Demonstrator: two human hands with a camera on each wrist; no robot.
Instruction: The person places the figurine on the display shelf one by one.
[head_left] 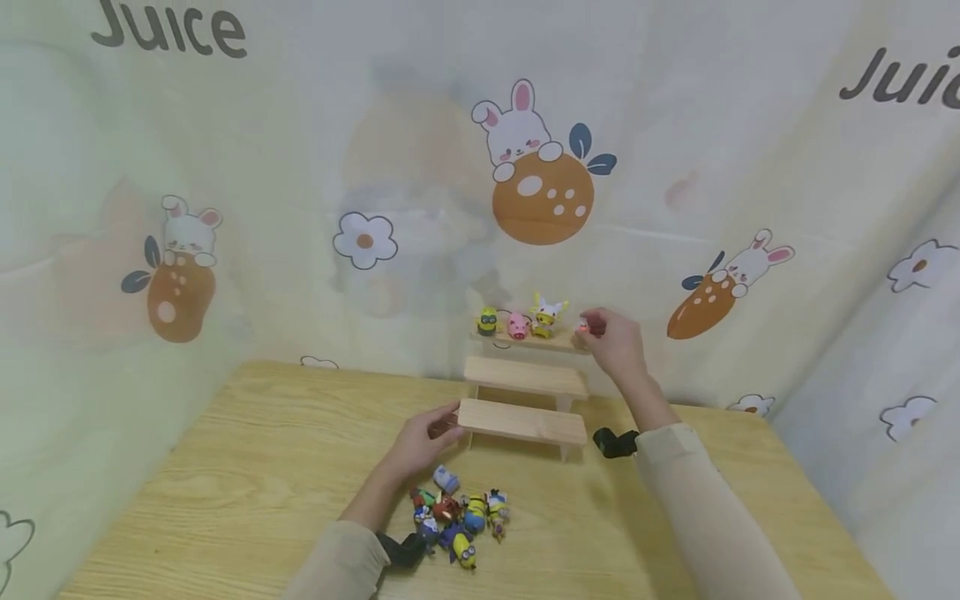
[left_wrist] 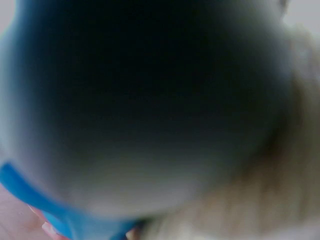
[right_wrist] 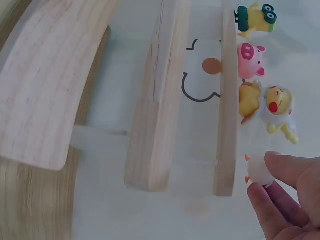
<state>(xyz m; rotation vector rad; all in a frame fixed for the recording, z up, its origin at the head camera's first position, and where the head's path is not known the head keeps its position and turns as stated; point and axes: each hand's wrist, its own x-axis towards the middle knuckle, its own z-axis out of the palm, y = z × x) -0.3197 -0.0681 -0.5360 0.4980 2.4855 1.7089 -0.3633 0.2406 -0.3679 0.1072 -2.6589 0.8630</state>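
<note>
At the right end of the top step of a wooden three-step display stand (head_left: pixel 525 421), my right hand (head_left: pixel 617 343) pinches a small white figurine (right_wrist: pixel 259 170) with orange feet between thumb and fingers. In the right wrist view its feet face the top step (right_wrist: pixel 227 125), with a small gap showing. On that step stand a green-and-yellow minion figurine (head_left: pixel 487 322), a pink pig figurine (head_left: pixel 518 325) and a yellow figurine with a white hood (head_left: pixel 547 317). My left hand (head_left: pixel 420 442) holds the left end of the lowest step, its fingertips partly hidden. A dark blur fills most of the left wrist view.
A pile of small figurines, including a blue-and-yellow minion (head_left: pixel 475 514) and a purple-and-yellow one (head_left: pixel 462 550), lies on the wooden table (head_left: pixel 300 442) before the stand. A pale blue-and-white piece (head_left: pixel 446 478) lies just behind them. A printed curtain (head_left: pixel 420 150) hangs behind the stand.
</note>
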